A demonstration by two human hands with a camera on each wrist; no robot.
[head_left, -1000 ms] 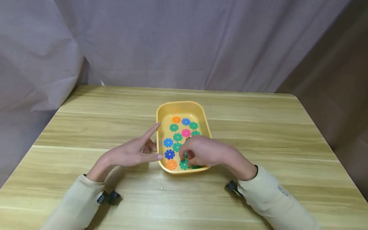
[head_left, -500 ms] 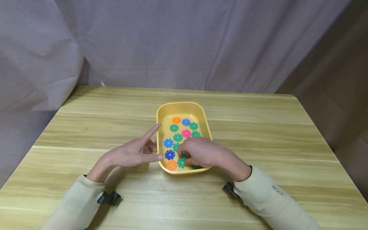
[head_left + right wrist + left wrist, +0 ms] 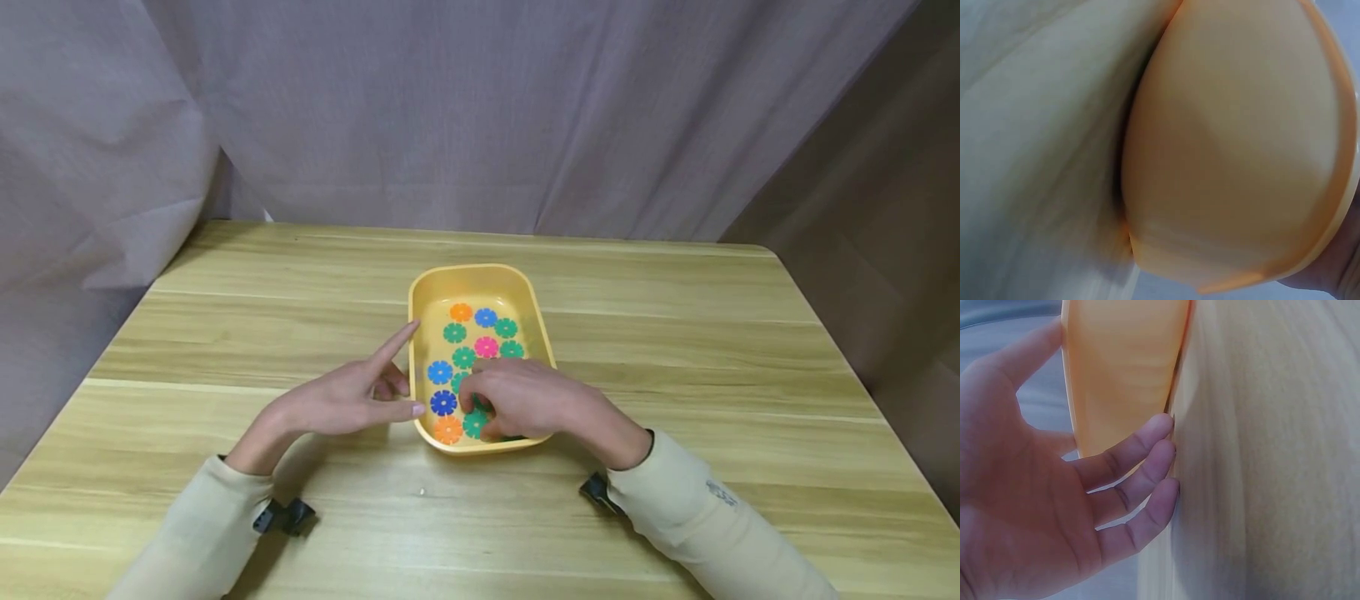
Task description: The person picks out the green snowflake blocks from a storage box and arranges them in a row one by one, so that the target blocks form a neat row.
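Two bare hands at a yellow plastic tray (image 3: 480, 283), flat on the wood-grain tabletop (image 3: 315, 342). Notched plastic discs lie loose on the tray floor, mostly flat and spaced apart: greens, blues, a pink disc (image 3: 486, 347), an orange disc (image 3: 448, 430) in the near-left corner.

Left hand (image 3: 341, 400): spread, index and thumb tips touching the tray's left rim, other fingers bent by the outer wall, low near the tabletop. Right hand (image 3: 528, 398): inside the tray, near-right part, fingers curled down at a near green disc (image 3: 474, 424). Thumb looks in contact; pinch or not, cannot tell. Right wrist view shows mainly outer wall, fingertips hidden.

Handling, judged: discs light, thin, fairly stiff, smooth, likely to skid on the slick floor; not fragile. Best hold: opposite edges, thumb and index, nails at the notches. Tray likely light, slightly flexible; steady it by the rim.
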